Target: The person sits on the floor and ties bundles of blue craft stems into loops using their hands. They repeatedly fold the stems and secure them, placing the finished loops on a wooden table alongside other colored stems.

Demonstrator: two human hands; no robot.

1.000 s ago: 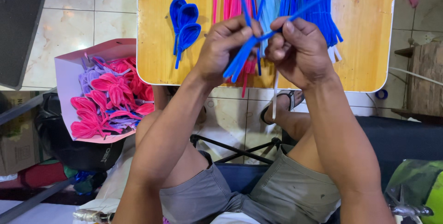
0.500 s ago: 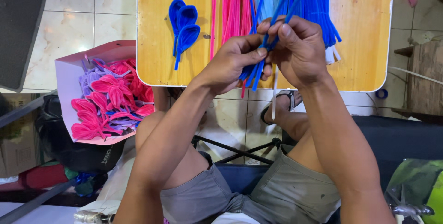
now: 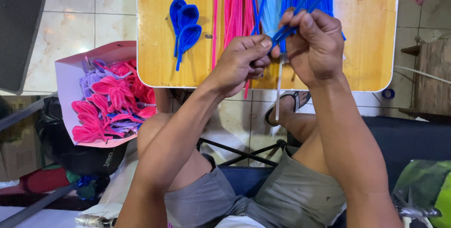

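Both my hands meet over the near edge of a small wooden table [image 3: 366,40]. My left hand [image 3: 242,63] and my right hand [image 3: 312,44] pinch the same bundle of blue pipe cleaners [image 3: 307,0], which slants up and to the right past the frame's top. Under the hands lie bunches of pink pipe cleaners [image 3: 235,7] and light and dark blue ones [image 3: 272,11]. Three finished blue petal loops [image 3: 185,28] rest on the table's left part.
A white box [image 3: 66,80] full of pink and purple petal loops [image 3: 110,101] stands on the floor at the left. I sit with bare knees on a folding seat; a sandalled foot [image 3: 286,106] shows under the table. Dark bags lie at lower left.
The blue strands, earlier crossing low to the left between my hands, now rise steeply up-right. My hands have drawn closer together and the fingers have shifted along the bundle.
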